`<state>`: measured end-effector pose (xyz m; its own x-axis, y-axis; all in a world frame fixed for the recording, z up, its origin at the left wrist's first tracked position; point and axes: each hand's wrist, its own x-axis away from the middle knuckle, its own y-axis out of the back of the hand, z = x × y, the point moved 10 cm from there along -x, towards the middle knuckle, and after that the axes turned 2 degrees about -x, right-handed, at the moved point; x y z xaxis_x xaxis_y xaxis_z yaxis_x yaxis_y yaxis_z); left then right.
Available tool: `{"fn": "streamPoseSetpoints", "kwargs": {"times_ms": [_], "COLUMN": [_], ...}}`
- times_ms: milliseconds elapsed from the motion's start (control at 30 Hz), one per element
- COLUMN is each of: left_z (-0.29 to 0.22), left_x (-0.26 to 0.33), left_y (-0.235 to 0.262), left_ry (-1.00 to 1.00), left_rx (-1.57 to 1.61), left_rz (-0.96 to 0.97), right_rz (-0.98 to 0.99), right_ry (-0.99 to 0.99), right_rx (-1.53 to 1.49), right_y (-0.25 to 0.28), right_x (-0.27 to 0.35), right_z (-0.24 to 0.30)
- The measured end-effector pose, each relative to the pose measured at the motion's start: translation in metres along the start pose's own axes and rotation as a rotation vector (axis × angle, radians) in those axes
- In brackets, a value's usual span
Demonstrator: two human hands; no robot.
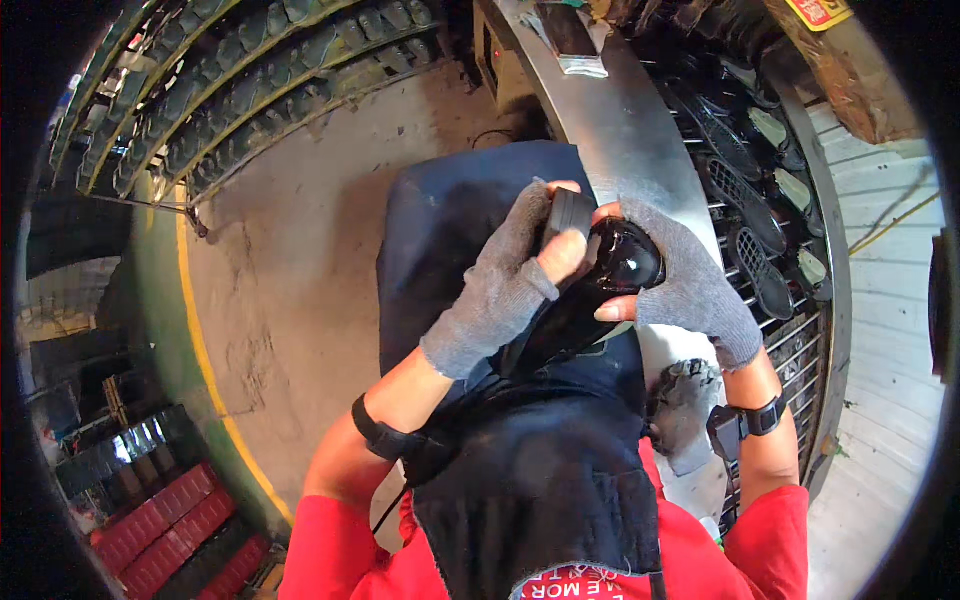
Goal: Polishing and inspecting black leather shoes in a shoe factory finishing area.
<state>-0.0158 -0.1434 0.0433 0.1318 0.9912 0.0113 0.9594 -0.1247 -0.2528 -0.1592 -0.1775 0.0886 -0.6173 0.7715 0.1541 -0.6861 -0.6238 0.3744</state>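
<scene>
My left hand (505,285), in a grey fingerless glove, is closed around a dark grey, ridged block-like piece (571,213). Its full shape is hidden by my fingers, so I cannot tell its kind. My right hand (690,275), gloved the same way, grips the rounded end of a glossy black shoe (630,262). The thumb lies along the near side and the fingers wrap over the far side. Ridged piece and shoe lie close together above my lap. A dark apron (530,470) covers my lap beneath them.
Right of me runs a metal bench (630,120). Beside it, a barred rack (800,350) holds black soles (760,270) and shoes. A grey crumpled cloth-like thing (688,415) lies near my right forearm. Shoe-filled shelves (290,70) stand far left; red crates (170,530) sit lower left.
</scene>
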Motion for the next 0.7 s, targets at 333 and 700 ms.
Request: {"fn": "streamPoseSetpoints", "kwargs": {"times_ms": [333,700], "left_z": [-0.014,-0.03], "left_x": [0.005,0.033], "left_y": [0.013,0.02], "left_ry": [-0.204,-0.21], "left_rx": [-0.226,-0.318], "left_rz": [-0.104,-0.17], "right_rz": [-0.112,-0.091], "right_ry": [0.075,0.152], "right_rx": [0.18,0.27], "right_y": [-0.014,-0.031], "right_x": [-0.008,-0.003], "right_z": [0.014,0.054]}}
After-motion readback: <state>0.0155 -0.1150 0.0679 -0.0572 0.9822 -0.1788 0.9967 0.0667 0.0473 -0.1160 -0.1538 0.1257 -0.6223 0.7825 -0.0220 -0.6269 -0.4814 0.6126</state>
